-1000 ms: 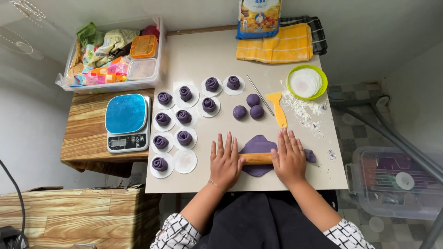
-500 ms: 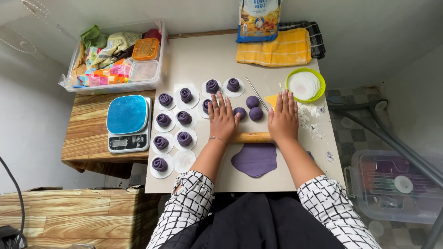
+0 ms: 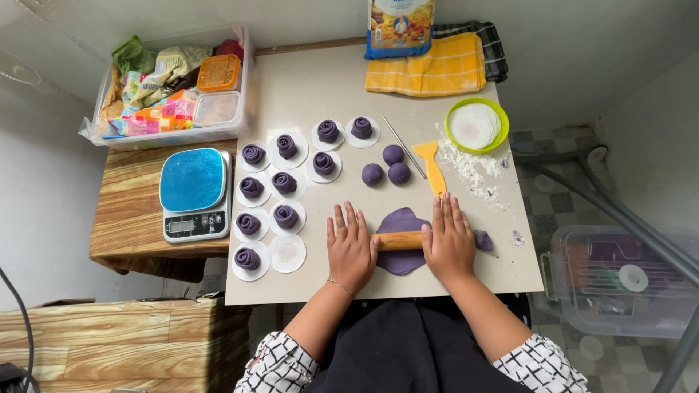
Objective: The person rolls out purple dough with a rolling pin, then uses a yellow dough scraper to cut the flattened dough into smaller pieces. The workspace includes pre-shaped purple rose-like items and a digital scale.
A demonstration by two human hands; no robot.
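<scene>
Blue-and-yellow bag point(image 3: 399, 28) upright at worktop far edge, beside yellow cloth. Colourful wrapped packets point(image 3: 149, 116) in clear bin, far left. Scale's small grey screen point(image 3: 181, 226), left of worktop.

A blue kitchen scale point(image 3: 193, 191) sits beside a yellow towel point(image 3: 426, 69) and green bowl point(image 3: 476, 125).

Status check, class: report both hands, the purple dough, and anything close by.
Left hand and right hand flat on rolling pin. Purple dough flattened beneath. Yellow scraper just beyond.
</scene>
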